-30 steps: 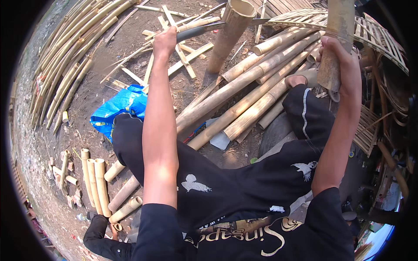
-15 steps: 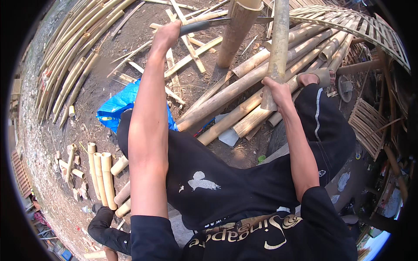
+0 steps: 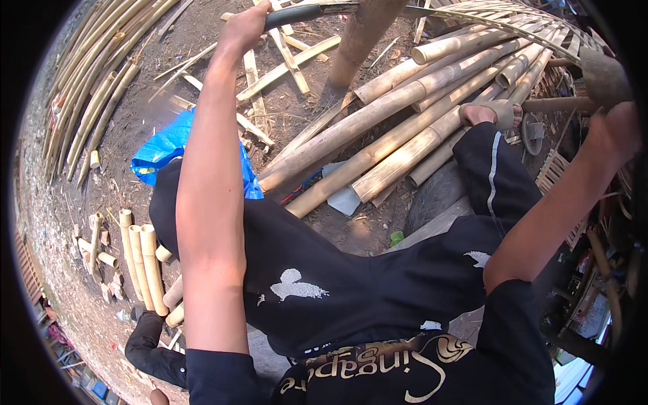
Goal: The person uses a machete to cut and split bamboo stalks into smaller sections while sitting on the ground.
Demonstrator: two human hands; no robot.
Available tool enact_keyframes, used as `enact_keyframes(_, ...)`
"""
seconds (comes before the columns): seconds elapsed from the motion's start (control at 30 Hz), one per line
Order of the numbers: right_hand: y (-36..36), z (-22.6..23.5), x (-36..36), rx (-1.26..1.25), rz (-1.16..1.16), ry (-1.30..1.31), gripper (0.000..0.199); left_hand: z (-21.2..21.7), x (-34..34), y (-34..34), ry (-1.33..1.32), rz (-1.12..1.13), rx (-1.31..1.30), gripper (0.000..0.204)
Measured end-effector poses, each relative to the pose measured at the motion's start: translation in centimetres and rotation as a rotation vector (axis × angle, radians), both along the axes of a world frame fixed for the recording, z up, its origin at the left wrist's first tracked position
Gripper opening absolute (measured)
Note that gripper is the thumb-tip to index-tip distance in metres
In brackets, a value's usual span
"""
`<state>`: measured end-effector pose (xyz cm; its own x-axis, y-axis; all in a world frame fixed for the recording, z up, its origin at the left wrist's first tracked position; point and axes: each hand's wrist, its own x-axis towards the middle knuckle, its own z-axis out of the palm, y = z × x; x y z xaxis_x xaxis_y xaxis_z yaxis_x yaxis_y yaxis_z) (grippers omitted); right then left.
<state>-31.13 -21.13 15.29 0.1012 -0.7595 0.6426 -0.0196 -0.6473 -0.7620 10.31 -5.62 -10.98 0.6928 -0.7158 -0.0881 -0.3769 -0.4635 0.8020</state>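
Note:
My left hand (image 3: pixel 244 28) is closed round the dark grey handle of a large knife (image 3: pixel 293 16) at the top of the view. Its blade runs across the upper part of a thick upright bamboo piece (image 3: pixel 361 44) and shows again on the right side; the top of that piece is out of view. Far to the right, my right hand (image 3: pixel 613 131) is raised and blurred, closed on a bamboo pole (image 3: pixel 607 75), of which only a short stretch shows. That pole is well apart from the knife.
Long bamboo poles (image 3: pixel 391 152) lie stacked ahead of my legs, my sandalled foot (image 3: pixel 489 115) on them. Split strips (image 3: pixel 290 64) are scattered behind a blue plastic bag (image 3: pixel 165 145). More poles (image 3: pixel 101 74) lie far left, short pieces (image 3: pixel 142 260) nearer. Another person's dark-clothed limb (image 3: pixel 152 347) shows lower left.
My right hand has swung the bamboo pole away from beside the knife blade, out to the far right. My left hand still holds the knife; the view has shifted slightly.

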Motion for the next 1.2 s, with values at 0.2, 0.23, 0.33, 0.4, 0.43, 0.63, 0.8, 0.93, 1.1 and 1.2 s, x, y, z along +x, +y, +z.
enact_keyframes(0.2,4.4,-23.6,1.3,1.035,0.081,0.781,0.038,-0.7,1.7,-0.7,-0.085,0.054,0.005,0.050)
enact_keyframes(0.23,5.1,-24.7,0.5,1.071,0.014,0.705,0.038,1.0,0.4,-1.2,0.035,-0.019,0.119,0.050)
enact_keyframes(0.33,4.6,-22.8,-0.8,1.041,0.124,0.590,0.034,2.2,1.4,1.1,0.000,-0.005,0.105,0.048)
enact_keyframes(0.4,2.5,-20.8,-2.0,1.157,0.156,0.606,0.046,2.4,1.8,1.3,0.051,0.018,0.151,0.054)
enact_keyframes(0.43,3.4,-18.2,-1.5,1.086,0.152,0.540,0.043,2.1,1.4,1.0,0.079,0.065,0.172,0.055)
enact_keyframes(0.63,9.5,-2.1,3.4,0.486,0.099,0.256,0.036,1.3,0.5,1.6,0.039,0.027,0.088,0.053)
enact_keyframes(0.8,10.3,-1.3,8.2,0.091,0.374,0.293,0.026,0.3,-1.2,0.2,0.006,0.169,-0.014,0.064)
enact_keyframes(0.93,13.7,-17.8,13.1,0.709,0.572,0.706,0.037,-5.6,6.4,2.0,-0.377,0.176,0.060,0.032)
enact_keyframes(1.1,11.7,-18.7,11.2,0.994,0.655,0.823,0.034,-3.7,-5.1,-0.3,-0.231,0.498,-0.081,0.089)
enact_keyframes(1.2,11.0,-14.8,12.0,0.909,0.611,0.782,0.035,0.2,-5.6,1.0,0.074,0.347,-0.029,0.086)
